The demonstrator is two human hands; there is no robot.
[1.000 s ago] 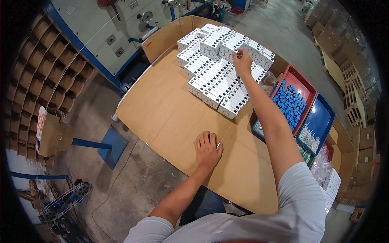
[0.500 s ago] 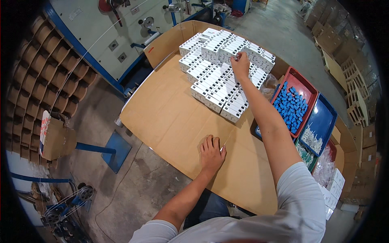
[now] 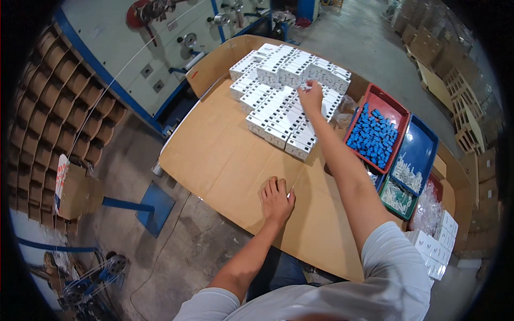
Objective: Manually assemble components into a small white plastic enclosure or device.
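Observation:
Stacked white boxes with small dark squares on them stand close together in rows, at uneven heights, on the cardboard-covered table. My right hand reaches over the middle of this block from the right. Its fingers are bent together against the box tops, and whatever they pinch is too small or hidden to name. Lower down, my left hand rests palm down on the bare cardboard in front of the boxes, fingers apart. A tiny white spot shows beside its thumb; I cannot tell what it is.
Right of my forearm lie a red tray of small blue parts, a blue tray and a green tray with white pieces. Clear plastic bags and more white boxes sit nearer. A cardboard wall edges the table.
The whole view has shifted slightly, so the boxes and trays appear a little to the left. My right hand stays over the boxes, slightly nearer me; my left hand keeps resting on the cardboard.

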